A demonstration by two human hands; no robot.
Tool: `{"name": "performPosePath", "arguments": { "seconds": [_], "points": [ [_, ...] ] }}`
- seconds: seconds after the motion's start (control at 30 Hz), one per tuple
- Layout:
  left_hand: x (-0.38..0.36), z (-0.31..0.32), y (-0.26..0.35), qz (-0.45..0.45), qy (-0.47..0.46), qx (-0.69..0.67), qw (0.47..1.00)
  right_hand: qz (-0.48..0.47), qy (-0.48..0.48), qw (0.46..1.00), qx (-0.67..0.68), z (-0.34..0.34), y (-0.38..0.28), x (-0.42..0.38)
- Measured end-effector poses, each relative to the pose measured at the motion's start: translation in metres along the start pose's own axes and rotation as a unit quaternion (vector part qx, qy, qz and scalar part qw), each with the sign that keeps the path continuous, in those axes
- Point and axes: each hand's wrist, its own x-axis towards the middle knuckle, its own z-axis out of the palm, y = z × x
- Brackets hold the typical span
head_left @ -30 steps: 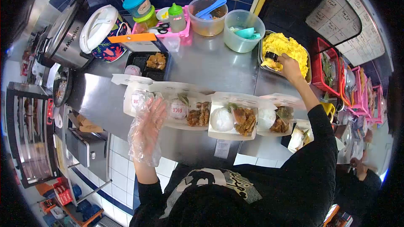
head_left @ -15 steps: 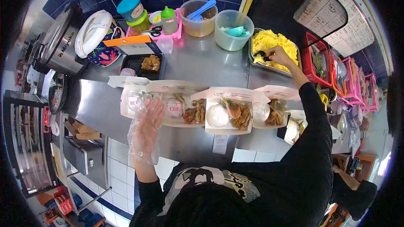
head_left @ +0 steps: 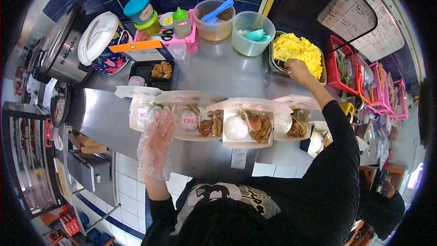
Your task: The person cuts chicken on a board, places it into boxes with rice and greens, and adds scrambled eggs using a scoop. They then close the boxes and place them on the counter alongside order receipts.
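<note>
My right hand (head_left: pixel 298 70), bare, is closed around a dark serving utensil (head_left: pixel 280 63) at the near-left part of a metal tray (head_left: pixel 324 81). Fluffy yellow food (head_left: pixel 300 52) is heaped in that tray. My left hand (head_left: pixel 159 139) wears a clear plastic glove, fingers stretched out and holding nothing. It hovers over the front of the leftmost paper box (head_left: pixel 134 117), partly hiding it. A second box holds a wrapped rice portion (head_left: pixel 188 118) and fried chicken (head_left: pixel 210 124). Bare white rice (head_left: pixel 236 127) and fried pieces (head_left: pixel 260 128) fill the middle box (head_left: pixel 232 142).
Behind the boxes stand a black tray (head_left: pixel 141 69), a pink tray (head_left: pixel 195 45) with bottles, and tubs with a blue spoon (head_left: pixel 218 11) and a turquoise scoop (head_left: pixel 256 35). A red basket (head_left: pixel 339 79) borders the yellow food. Another person's dark sleeve (head_left: pixel 384 212) shows lower right.
My right hand has moved slightly down and left with the utensil, toward the tray's near edge, and the yellow heap has shifted. My left hand stays nearly in place.
</note>
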Motion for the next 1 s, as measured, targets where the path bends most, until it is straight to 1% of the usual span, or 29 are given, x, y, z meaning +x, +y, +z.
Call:
{"name": "performPosePath", "arguments": {
  "seconds": [0.03, 0.07, 0.13, 0.17, 0.23, 0.27, 0.3, 0.33, 0.37, 0.4, 0.43, 0.5, 0.53, 0.57, 0.63, 0.7, 0.77, 0.8, 0.83, 0.87, 0.9, 0.93, 0.97, 1.0],
  "points": [
    [0.001, 0.0, 0.0, 0.002, 0.001, -0.001, 1.0, 0.006, -0.025, 0.999, 0.039, -0.007, 0.0, 0.002],
    [0.002, 0.001, 0.0, 0.005, 0.002, 0.0, 1.0, 0.004, -0.025, 0.999, 0.039, -0.006, 0.004, 0.005],
    [0.002, 0.0, -0.001, 0.004, 0.006, 0.002, 1.0, 0.001, -0.02, 0.995, 0.1, 0.002, 0.019, 0.006],
    [0.004, 0.0, -0.002, 0.003, 0.006, -0.002, 1.0, 0.001, -0.02, 0.995, 0.102, 0.005, 0.027, 0.007],
    [0.007, 0.001, 0.0, 0.005, 0.005, -0.005, 1.0, 0.075, -0.009, 0.965, 0.252, 0.012, 0.048, 0.012],
    [0.007, 0.004, 0.002, 0.002, 0.001, 0.0, 1.0, 0.065, 0.038, 0.963, 0.258, 0.019, 0.053, 0.013],
    [0.007, 0.005, 0.003, -0.002, -0.003, 0.004, 1.0, 0.065, 0.037, 0.963, 0.258, 0.025, 0.059, 0.012],
    [0.009, 0.004, 0.004, -0.003, -0.002, 0.004, 1.0, 0.196, 0.03, 0.923, 0.328, 0.017, 0.048, 0.009],
    [0.011, 0.003, 0.005, -0.001, 0.005, 0.005, 1.0, 0.325, 0.023, 0.861, 0.39, 0.012, 0.042, 0.006],
    [0.013, 0.002, 0.006, 0.0, 0.008, 0.007, 1.0, 0.38, 0.031, 0.761, 0.525, 0.012, 0.044, 0.001],
    [0.014, 0.001, 0.007, -0.001, 0.007, 0.007, 1.0, 0.381, 0.033, 0.76, 0.525, 0.008, 0.042, -0.001],
    [0.014, -0.001, 0.009, 0.017, -0.005, 0.009, 1.0, 0.414, 0.085, 0.685, 0.594, -0.002, 0.036, -0.006],
    [0.014, 0.0, 0.012, 0.017, -0.004, 0.009, 1.0, 0.39, 0.059, 0.675, 0.623, -0.002, 0.047, -0.011],
    [0.014, 0.0, 0.015, 0.019, 0.001, 0.012, 1.0, 0.39, 0.056, 0.675, 0.623, -0.014, 0.036, -0.012],
    [0.014, -0.004, 0.021, 0.021, 0.018, 0.016, 0.999, 0.362, 0.114, 0.667, 0.641, -0.049, 0.006, -0.02],
    [0.016, -0.014, 0.026, 0.033, -0.006, -0.005, 0.999, 0.31, 0.122, 0.677, 0.657, -0.086, -0.036, -0.027],
    [0.017, -0.019, 0.032, 0.046, 0.001, -0.004, 0.999, 0.249, 0.072, 0.688, 0.678, -0.108, -0.066, -0.037],
    [0.018, -0.02, 0.034, 0.055, -0.006, -0.006, 0.998, 0.243, 0.053, 0.695, 0.674, -0.119, -0.091, -0.042],
    [0.019, -0.023, 0.036, 0.056, -0.004, -0.004, 0.998, 0.23, 0.056, 0.695, 0.679, -0.123, -0.117, -0.046],
    [0.02, -0.027, 0.037, 0.066, -0.012, -0.006, 0.998, 0.224, 0.047, 0.707, 0.669, -0.122, -0.139, -0.049],
    [0.02, -0.029, 0.037, 0.075, -0.021, -0.008, 0.997, 0.233, 0.017, 0.714, 0.66, -0.125, -0.166, -0.053],
    [0.019, -0.03, 0.038, 0.074, -0.021, -0.008, 0.997, 0.193, -0.007, 0.723, 0.664, -0.116, -0.185, -0.056],
    [0.018, -0.03, 0.039, 0.073, -0.028, -0.009, 0.997, 0.212, -0.038, 0.762, 0.61, -0.113, -0.21, -0.057],
    [0.017, -0.029, 0.04, 0.072, -0.036, -0.011, 0.997, 0.189, -0.053, 0.736, 0.648, -0.103, -0.233, -0.058]
  ]
}}
